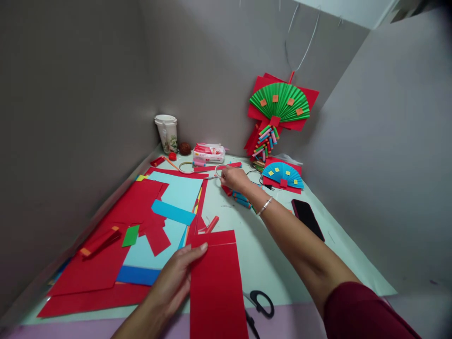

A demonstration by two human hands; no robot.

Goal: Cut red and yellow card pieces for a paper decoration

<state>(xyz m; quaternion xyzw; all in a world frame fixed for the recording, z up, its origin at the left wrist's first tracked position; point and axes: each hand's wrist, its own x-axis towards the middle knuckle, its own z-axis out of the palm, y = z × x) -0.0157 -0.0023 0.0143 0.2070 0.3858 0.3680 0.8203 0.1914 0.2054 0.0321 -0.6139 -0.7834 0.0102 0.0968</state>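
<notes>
At the near edge of the desk (271,254), in the head view, which is the only one I have, I find the red paper strip (217,287) raised toward me, its lower end running out of frame. The left hand (178,273) is closed on its left edge near the far end, the thumb flat on top and the fingers mostly hidden beneath. A pale line, perhaps a crease, crosses the strip just beyond that thumb.

I judge it very light and fairly stiff for paper, since it spans away from the pinch without drooping much. It should not slip from a dry thumb, but it would bend along that line, dent under a hard squeeze or tear if twisted. I would take hold of it flat between thumb and fingers at the long edges, supporting both ends and keeping pressure off the line.

The black-handled scissors (254,297) lie just beside its right edge; I would keep the paper clear of them.

Farther off, the right hand (235,179) has its fingers curled in beside a pale ring (216,170); I cannot tell whether it grips that. Small paper rolls (242,200) lie near its wrist.
</notes>
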